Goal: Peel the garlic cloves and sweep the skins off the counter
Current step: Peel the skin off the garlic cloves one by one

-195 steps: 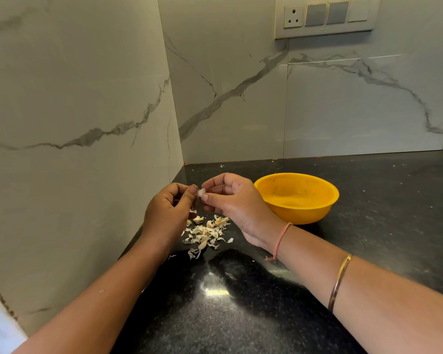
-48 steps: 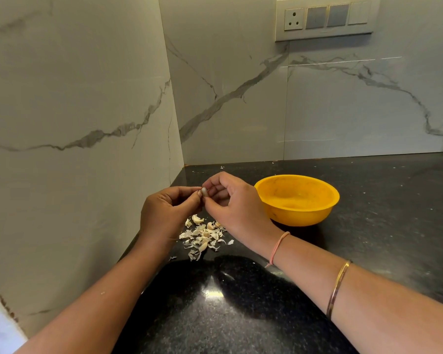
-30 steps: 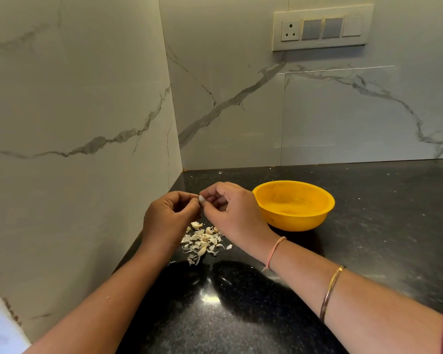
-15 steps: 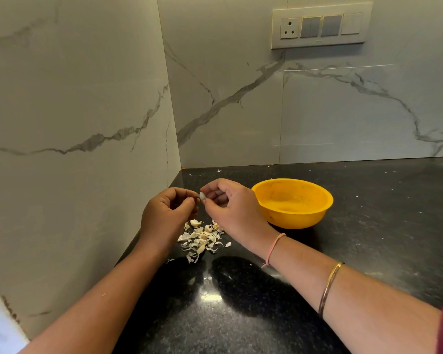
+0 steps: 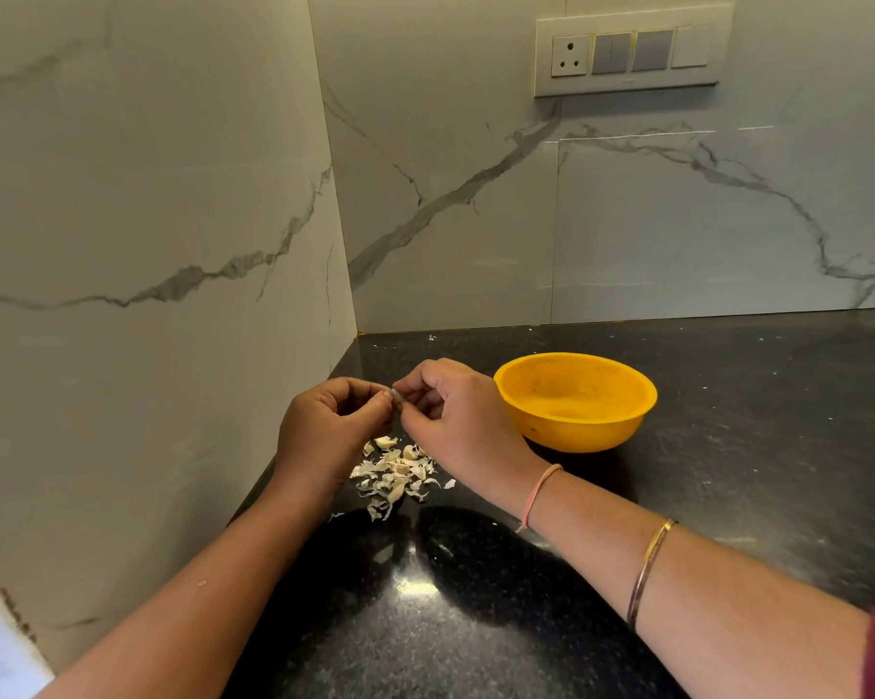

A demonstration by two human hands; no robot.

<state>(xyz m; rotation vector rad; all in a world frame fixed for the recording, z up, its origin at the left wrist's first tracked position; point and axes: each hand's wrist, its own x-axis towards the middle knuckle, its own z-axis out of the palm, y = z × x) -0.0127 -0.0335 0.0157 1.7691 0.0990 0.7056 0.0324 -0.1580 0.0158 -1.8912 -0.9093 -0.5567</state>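
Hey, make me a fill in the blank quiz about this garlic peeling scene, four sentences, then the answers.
1. The left hand and right hand together pinch a small garlic ____.
2. Below the hands, loose skins lie in a pile on the ____ counter.
3. The yellow ____ stands on the counter right of the hands.
4. A gold bangle circles the ____ forearm.
Missing words: clove, black, bowl, right.

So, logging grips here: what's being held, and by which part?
A garlic clove, pinched between fingertips of left hand and right hand; which part, cannot tell.
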